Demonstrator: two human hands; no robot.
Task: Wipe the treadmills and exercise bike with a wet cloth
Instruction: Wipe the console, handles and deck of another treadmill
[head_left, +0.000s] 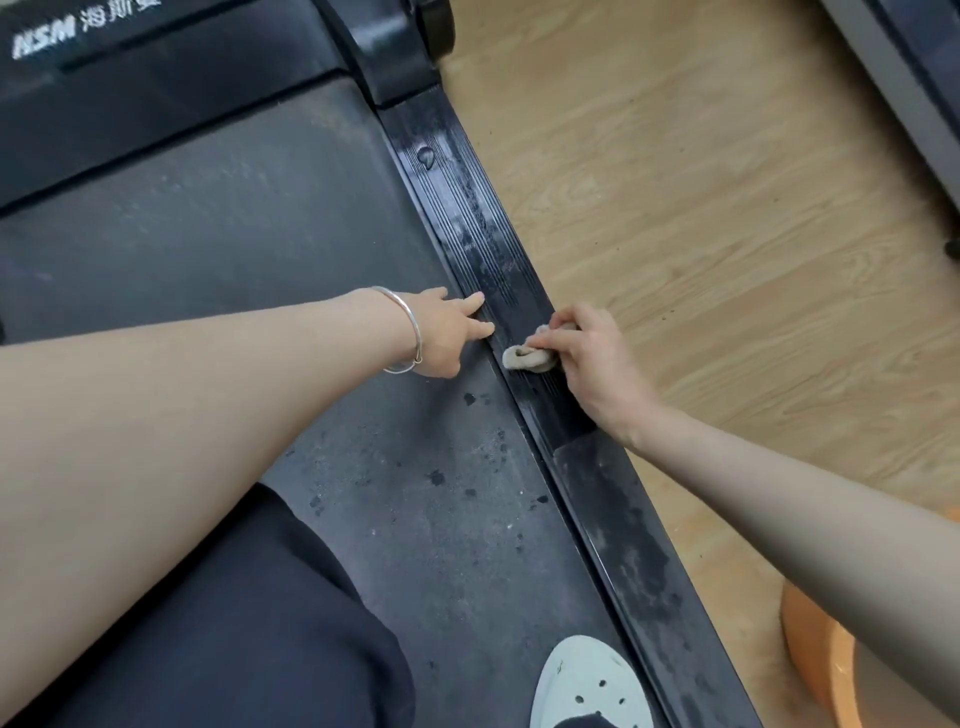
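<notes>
A black treadmill fills the left of the view, with its grey running belt (260, 249) and a ribbed black side rail (483, 223) running diagonally down to the right. My right hand (587, 358) grips a small bunched beige cloth (527, 358) and presses it on the side rail. My left hand (447, 332), with a silver bangle at the wrist, rests on the belt's edge, its fingers straight and touching the rail. The rail above the cloth looks streaked and dusty; dark wet spots dot the belt below my hands.
Light wooden floor (727, 234) lies right of the rail. An orange basin (821, 654) stands at the lower right, partly behind my right forearm. A second machine's grey frame (904, 88) is at the top right. My white shoe (587, 686) and black-trousered knee are on the belt.
</notes>
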